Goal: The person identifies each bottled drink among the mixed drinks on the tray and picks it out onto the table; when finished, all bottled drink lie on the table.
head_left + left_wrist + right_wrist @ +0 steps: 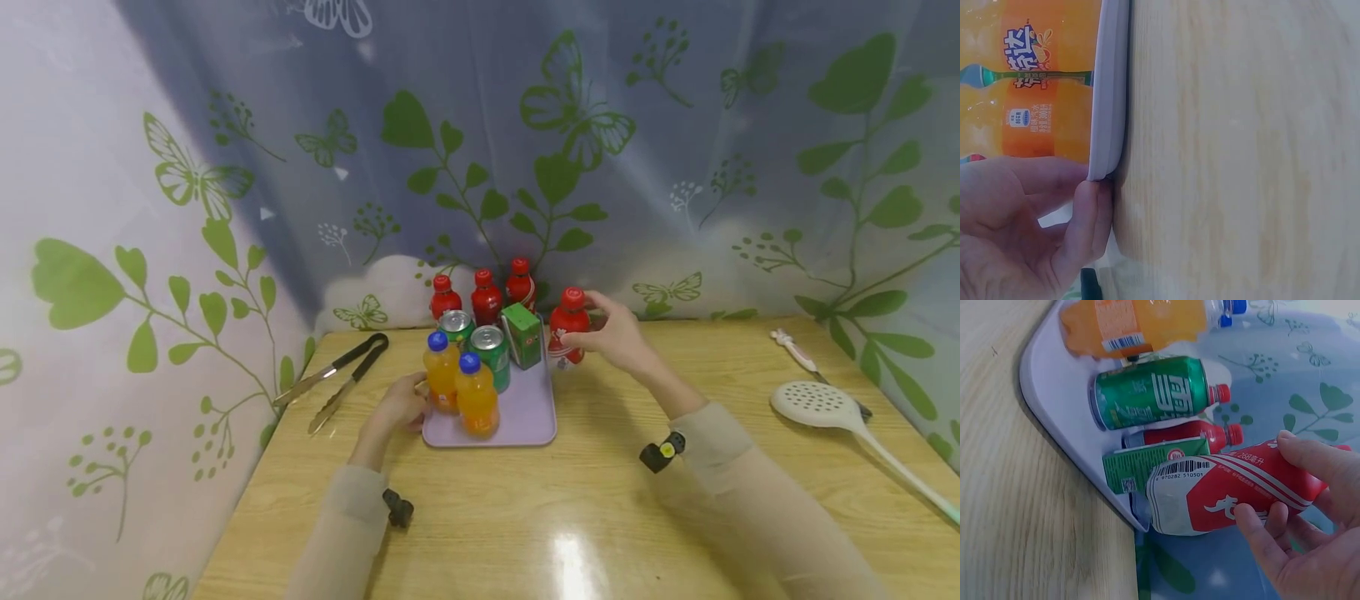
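- Your right hand (618, 337) has its fingers wrapped round the red bottle (568, 322), thumb on one side and the other fingers spread on the far side.
- That bottle is right of centre in the head view, just beside the upper right corner of the tray (528, 417). It stands roughly upright there, cap on top; whether its base touches anything is hard to make out.
- In your right wrist view, its base end overlaps part of the green carton (523, 337).
- Your left hand (403, 406) is at the tray's lower left, fingers pinching the rim near the corner, next to an orange bottle (477, 407).
- A second orange bottle stands just behind and to the left of that one, both with blue caps.
- Behind them you have two green cans (497, 368), the farther one partly hidden, with the carton to their right.
- Three more red bottles (487, 298) form a row along the tray's far side, before the patterned curtain (675, 217).
- Left of the tray, the tongs (360, 350) lie spread on the desk (600, 500).
- At the right of the frame, a skimmer (816, 404) lies across a white-handled tool (797, 350).
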`<state>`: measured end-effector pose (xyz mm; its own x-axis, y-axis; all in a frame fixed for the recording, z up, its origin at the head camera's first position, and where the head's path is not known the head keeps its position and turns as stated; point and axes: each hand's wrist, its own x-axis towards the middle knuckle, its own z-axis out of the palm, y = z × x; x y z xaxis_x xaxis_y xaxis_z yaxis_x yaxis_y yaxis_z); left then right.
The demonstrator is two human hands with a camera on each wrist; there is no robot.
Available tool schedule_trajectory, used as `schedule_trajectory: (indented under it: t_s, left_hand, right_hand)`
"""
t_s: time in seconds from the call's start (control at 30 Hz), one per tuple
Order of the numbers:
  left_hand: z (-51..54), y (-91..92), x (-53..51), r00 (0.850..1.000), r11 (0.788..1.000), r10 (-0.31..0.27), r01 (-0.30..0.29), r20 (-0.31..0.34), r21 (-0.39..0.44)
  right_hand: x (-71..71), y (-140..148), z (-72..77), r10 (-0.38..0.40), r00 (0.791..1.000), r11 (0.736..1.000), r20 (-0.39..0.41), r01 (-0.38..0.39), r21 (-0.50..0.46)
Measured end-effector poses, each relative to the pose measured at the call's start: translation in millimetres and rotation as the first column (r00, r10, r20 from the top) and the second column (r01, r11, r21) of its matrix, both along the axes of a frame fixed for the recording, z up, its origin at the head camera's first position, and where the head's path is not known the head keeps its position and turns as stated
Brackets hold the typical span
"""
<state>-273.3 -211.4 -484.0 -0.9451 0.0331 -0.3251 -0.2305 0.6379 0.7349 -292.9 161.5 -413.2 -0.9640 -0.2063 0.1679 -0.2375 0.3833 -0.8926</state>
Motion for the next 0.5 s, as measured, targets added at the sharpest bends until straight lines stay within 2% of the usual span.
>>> schedule_trajectory:
  t_s: [0.33, 0.5]
  left_hand:
    - [1.2, -1.3, -2.0, 1.0, 1.0, 0.005, -0.004, 0.012, -0.003]
    - [3.3, 0.1, -0.4, 1.0, 1.0, 0.002, -0.001, 0.021, -0.011]
  right_hand:
    - [-23.9, 10, -5.0, -0.031, 0.998, 0.998, 0.055, 0.034, -0.057]
    - [-35.1, 13, -7.4, -0.08, 0.996, 0.996, 0.042, 0.081, -0.031]
